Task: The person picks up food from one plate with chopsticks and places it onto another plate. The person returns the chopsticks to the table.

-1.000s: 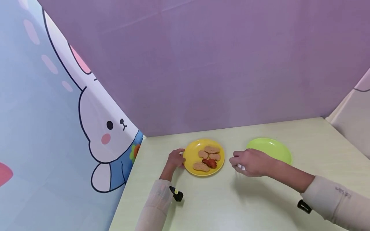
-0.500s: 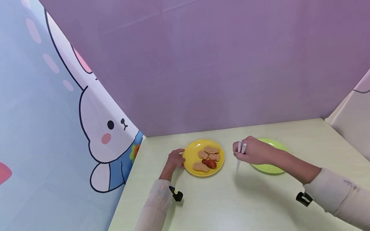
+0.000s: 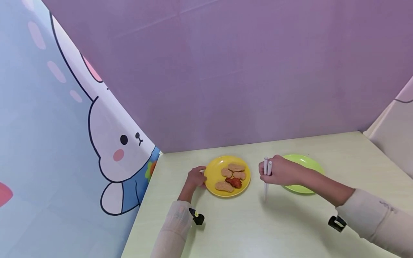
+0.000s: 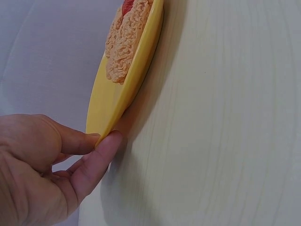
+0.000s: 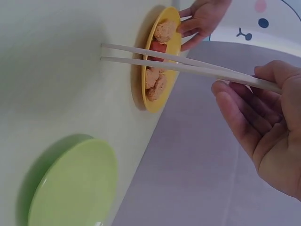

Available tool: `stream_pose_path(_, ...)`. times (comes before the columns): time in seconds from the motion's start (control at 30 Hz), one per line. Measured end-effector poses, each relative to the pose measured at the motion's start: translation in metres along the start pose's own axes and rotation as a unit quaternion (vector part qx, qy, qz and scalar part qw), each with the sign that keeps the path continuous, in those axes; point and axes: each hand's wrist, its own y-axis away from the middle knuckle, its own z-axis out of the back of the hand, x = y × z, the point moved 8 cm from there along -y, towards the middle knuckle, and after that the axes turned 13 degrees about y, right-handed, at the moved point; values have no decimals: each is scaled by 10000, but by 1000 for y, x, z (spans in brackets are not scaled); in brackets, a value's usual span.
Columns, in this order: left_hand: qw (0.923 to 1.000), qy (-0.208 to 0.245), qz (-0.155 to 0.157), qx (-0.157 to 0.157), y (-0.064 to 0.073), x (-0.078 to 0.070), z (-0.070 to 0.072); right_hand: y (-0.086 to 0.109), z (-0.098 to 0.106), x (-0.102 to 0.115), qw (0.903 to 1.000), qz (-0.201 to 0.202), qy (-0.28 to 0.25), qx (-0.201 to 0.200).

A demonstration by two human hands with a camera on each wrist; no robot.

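Observation:
My left hand (image 3: 195,176) pinches the left rim of a yellow plate (image 3: 210,173), thumb on top and a finger beneath, as the left wrist view shows. Several tan breaded pieces (image 3: 236,167) that look like fried chicken lie on this plate, along with a reddish-brown piece (image 3: 235,182) resembling a chicken wing. Between the two plates, my right hand (image 3: 280,170) grips a pair of white chopsticks (image 5: 188,67) above the table. Their tips point down, slightly apart, with nothing between them. Behind the right hand sits a light green plate (image 3: 304,162), partly covered by the hand and wrist.
Both plates stand on a pale wood-grain table (image 3: 238,229). A purple panel (image 3: 226,79) rises along its back edge. At the left is a blue wall (image 3: 42,143) with a cartoon rabbit. Each sleeve carries a small black wrist camera (image 3: 198,218).
My right hand has turned, bringing the chopsticks from mostly hidden to nearly upright with the tips down. The left hand and yellow plate have stayed in place.

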Motion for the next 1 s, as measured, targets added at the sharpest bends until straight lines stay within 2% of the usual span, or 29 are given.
stream_pose_path(0.4,9998,165,25,53,-2,2,-2,1,-5,-8,9997,54,-230,31)
stream_pose_path(0.63,9998,177,33,65,-1,3,-3,2,-9,-18,9951,-197,-948,188)
stream_pose_path(0.83,9999,97,-14,95,-2,2,-3,2,-6,-32,9866,-594,-1471,-378)
stream_pose_path(1.0,9999,27,1,108,-6,4,-4,1,-4,-43,9702,-1034,-1970,-960)
